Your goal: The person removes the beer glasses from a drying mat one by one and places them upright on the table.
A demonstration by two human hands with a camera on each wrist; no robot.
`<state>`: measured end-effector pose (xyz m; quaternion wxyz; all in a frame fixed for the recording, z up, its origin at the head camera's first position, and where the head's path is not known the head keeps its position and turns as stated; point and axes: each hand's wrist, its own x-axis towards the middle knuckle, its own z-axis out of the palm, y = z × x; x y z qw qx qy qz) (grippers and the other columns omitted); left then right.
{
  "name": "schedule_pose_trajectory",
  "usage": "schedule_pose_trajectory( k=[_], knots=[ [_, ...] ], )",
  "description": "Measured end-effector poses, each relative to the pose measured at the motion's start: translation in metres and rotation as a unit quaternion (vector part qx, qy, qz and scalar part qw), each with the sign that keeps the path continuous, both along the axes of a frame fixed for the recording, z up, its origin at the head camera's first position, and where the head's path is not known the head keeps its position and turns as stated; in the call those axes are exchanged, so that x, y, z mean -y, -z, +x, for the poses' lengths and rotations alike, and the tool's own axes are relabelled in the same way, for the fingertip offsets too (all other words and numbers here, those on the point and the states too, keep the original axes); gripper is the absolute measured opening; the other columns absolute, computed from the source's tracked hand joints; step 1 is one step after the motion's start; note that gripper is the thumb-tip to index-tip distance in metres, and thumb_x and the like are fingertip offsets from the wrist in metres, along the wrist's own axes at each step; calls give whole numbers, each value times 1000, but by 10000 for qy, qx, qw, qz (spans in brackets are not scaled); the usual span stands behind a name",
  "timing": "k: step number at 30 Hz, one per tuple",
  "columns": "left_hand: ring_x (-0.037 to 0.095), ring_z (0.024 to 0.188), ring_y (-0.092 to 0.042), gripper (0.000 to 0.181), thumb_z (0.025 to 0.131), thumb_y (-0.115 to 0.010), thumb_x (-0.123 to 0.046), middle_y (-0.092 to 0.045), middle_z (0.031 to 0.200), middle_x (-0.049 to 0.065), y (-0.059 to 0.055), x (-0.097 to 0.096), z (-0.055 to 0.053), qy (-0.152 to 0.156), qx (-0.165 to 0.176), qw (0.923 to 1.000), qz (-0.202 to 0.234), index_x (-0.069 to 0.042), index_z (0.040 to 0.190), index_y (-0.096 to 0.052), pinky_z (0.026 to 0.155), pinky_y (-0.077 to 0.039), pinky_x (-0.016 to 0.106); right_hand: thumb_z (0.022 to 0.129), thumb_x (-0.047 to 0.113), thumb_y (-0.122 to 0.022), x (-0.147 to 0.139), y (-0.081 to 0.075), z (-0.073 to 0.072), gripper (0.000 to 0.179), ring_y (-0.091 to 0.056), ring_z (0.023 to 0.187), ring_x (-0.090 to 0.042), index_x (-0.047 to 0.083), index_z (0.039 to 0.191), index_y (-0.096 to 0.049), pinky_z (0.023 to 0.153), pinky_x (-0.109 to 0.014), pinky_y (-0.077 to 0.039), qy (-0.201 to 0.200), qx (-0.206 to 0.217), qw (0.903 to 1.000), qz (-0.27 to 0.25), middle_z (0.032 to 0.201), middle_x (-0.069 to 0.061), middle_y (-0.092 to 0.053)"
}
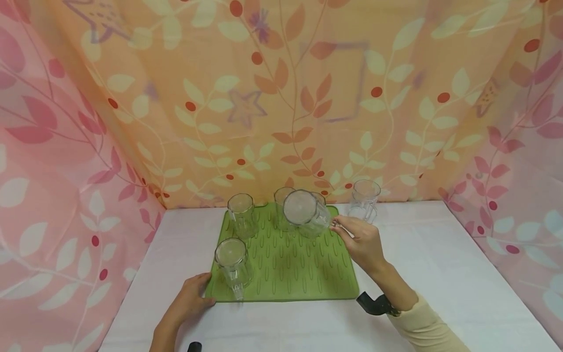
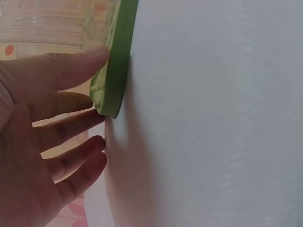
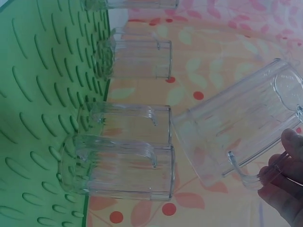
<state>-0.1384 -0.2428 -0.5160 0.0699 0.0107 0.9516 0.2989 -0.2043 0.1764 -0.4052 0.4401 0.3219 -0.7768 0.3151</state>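
Note:
My right hand (image 1: 362, 242) grips a clear glass mug (image 1: 314, 222) by its handle, holding it tilted above the back right part of a green ridged mat (image 1: 303, 281). In the right wrist view the lifted mug (image 3: 232, 127) is apart from the mugs standing on the mat. My left hand (image 1: 189, 298) touches the mat's front left corner; in the left wrist view its thumb (image 2: 80, 68) lies against the edge and the other fingers are fairly straight. Nearest to it stands a front left mug (image 1: 233, 269), with a back left mug (image 1: 242, 217) behind.
More clear mugs stand at the mat's back, one middle mug (image 1: 281, 210) partly hidden by the held one. Another mug (image 1: 366, 195) stands on the white tabletop (image 1: 440, 274) right of the mat. A patterned curtain (image 1: 272, 122) closes off the back and sides.

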Motion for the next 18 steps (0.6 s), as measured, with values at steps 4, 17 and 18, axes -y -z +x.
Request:
schedule_pose_trajectory(
  k=[4, 17, 18],
  knots=[
    [55, 130, -40, 68, 76, -79, -12, -48, 139, 32, -9, 3, 0, -66, 17, 10000, -20, 11, 133, -51, 109, -33, 66, 61, -6, -83, 0, 2, 0, 29, -73, 74, -24, -2, 89, -75, 64, -33, -58, -1, -11, 10000, 32, 84, -13, -76],
    [47, 131, -43, 47, 94, -61, -13, -46, 141, 28, -59, 9, -4, -1227, -1391, 9807, 621, 5, 136, -51, 106, -39, 62, 98, 33, -56, -2, 0, -4, 39, -72, 73, -25, -1, 90, -73, 61, -35, -58, 12, -252, 9987, 440, 81, -12, -74],
    [45, 129, -46, 44, 93, -61, -11, -49, 138, 27, -64, 8, -6, -1379, -1576, 9752, 709, 4, 134, -53, 105, -42, 59, 99, 34, -54, -2, -1, -4, 41, -72, 73, -25, -1, 90, -73, 62, -36, -58, 10, -282, 9986, 443, 81, -12, -74]
  ],
)
